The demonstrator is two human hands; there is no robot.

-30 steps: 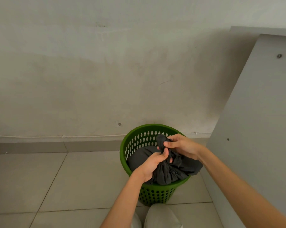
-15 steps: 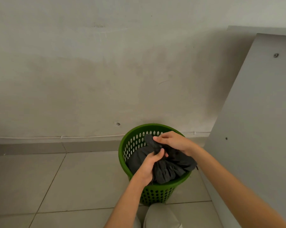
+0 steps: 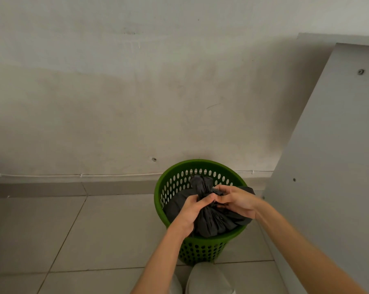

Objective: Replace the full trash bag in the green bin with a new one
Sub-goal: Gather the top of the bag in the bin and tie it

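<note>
My left hand (image 3: 191, 211) grips the gathered neck of the dark grey trash bag (image 3: 213, 221), fingers curled round it just below the bunched top that sticks up toward the wall (image 3: 137, 102). My right hand (image 3: 235, 201) meets it from the other side, thumb and fingers pinching the same twisted neck; whether a knot is already formed there I cannot tell, since my fingers cover that spot. The full bag sits inside the green bin (image 3: 173, 183), a perforated plastic basket, and bulges over its near rim. The bin stands on the tiled floor (image 3: 94, 230) close to the wall, just beside a pale grey panel (image 3: 327, 166) on my right.
</note>
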